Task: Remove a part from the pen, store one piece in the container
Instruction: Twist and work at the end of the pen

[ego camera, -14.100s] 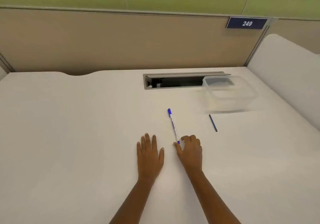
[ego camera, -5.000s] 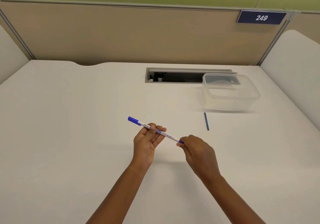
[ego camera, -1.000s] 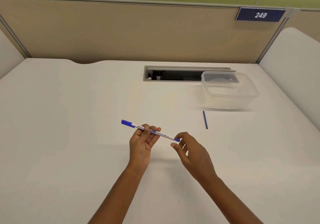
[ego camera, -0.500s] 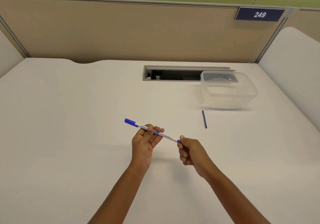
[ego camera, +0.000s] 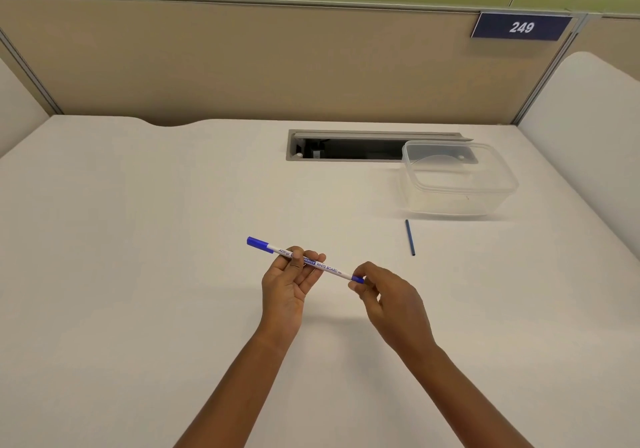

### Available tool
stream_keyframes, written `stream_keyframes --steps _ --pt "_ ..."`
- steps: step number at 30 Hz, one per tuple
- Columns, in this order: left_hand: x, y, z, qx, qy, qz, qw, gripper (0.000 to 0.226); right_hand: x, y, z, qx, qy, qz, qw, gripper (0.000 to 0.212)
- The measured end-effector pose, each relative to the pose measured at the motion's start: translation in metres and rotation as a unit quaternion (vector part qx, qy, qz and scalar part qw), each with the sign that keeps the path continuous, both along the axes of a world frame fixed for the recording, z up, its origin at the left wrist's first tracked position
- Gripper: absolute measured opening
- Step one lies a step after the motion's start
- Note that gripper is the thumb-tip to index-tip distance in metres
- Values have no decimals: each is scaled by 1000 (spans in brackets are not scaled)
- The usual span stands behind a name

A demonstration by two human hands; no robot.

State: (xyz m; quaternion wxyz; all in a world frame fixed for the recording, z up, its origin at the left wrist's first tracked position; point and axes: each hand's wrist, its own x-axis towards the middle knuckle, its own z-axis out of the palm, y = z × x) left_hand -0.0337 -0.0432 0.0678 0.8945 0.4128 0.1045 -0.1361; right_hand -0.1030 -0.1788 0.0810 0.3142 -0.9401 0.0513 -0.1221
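One pen (ego camera: 327,268), left hand (ego camera: 287,285), right hand (ego camera: 391,298)

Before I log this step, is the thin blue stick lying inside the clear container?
No, the thin blue stick lies on the desk in front of the clear container, outside its walls.

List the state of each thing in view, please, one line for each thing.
Pen: held above the desk, tilted, in one piece.
Blue cap: on the pen's far end.
Blue end piece: on the pen, pinched by the right hand.
Left hand: holds the pen's barrel.
Container: no lid, looks empty.
Thin blue rod: lying on the desk, apart from the container.
Cable hatch: open.
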Motion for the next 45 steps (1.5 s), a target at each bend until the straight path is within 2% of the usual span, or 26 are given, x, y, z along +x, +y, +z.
stream_keyframes --steps 4,6,9,10,12,13,14,15,16,19,21,22,23,25,28,31,33,35,36,38,39,40,41,43,45 --pt "1 -2 1 -5 -3 -3 1000 23 3 -1 0 44 29 -7 999 11" --pt "1 -2 1 -2 -6 -7 1000 23 2 -1 0 84 56 -16 995 22" --pt "1 -2 0 0 -7 -10 1000 22 5 -2 1 206 116 -24 971 39" --pt "1 -2 -1 1 -7 -10 1000 21 7 -2 2 279 143 -25 949 44" --pt "0 -3 -2 4 -8 -11 1000 22 10 -3 4 445 208 -34 870 51" --pt "0 -3 -2 5 -8 -11 1000 22 11 -2 6 504 230 -42 831 54" --pt "0 -3 -2 5 -8 -12 1000 22 11 -2 7 532 238 -49 811 56" --pt "0 -3 -2 4 -7 -12 1000 21 11 -2 6 530 235 -54 813 60" --pt "0 -3 -1 2 -6 -10 1000 21 12 -1 5 506 225 -56 831 63" --pt "2 -3 0 -1 -4 -3 1000 22 10 0 0 366 179 -51 912 62" --pt "3 -2 0 -2 -3 2 1000 21 5 -2 -4 240 113 -34 964 35" --pt "3 -1 0 -2 -2 3 1000 21 3 -3 -7 190 79 -18 978 19" --pt "3 -1 1 -2 -1 3 1000 21 1 -3 -10 152 53 -5 987 9" --pt "2 -1 1 1 1 2 1000 21 -1 -3 -11 79 2 7 997 4" --pt "0 -2 1 5 2 -1 1000 22 1 -3 -9 5 -49 20 999 14" --pt "-1 -4 2 -2 -1 -4 1000 22 1 -4 -6 63 -22 15 998 25" --pt "-1 -4 2 -4 -3 -8 1000 22 3 -3 -6 153 12 -4 988 34" --pt "-1 -5 3 -4 -3 -10 1000 22 6 0 -2 262 46 -33 963 44" --pt "-1 -6 3 -4 -3 -11 1000 22 7 0 -1 325 73 -50 941 47" --pt "-2 -7 3 -2 -2 -11 1000 22 11 -1 2 477 155 -79 861 52" --pt "-2 -7 2 -1 0 -12 1000 21 11 -1 4 527 193 -84 824 55" --pt "-3 -7 2 0 3 -11 1000 21 11 -2 5 541 216 -87 808 57" --pt "-3 -7 2 -1 6 -11 1000 21 12 -2 5 517 222 -89 822 60" --pt "-3 -7 1 -3 9 -7 1000 21 11 -2 4 428 192 -87 879 61" --pt "-2 -6 1 -4 11 -4 1000 21 7 -2 2 349 136 -74 924 48"
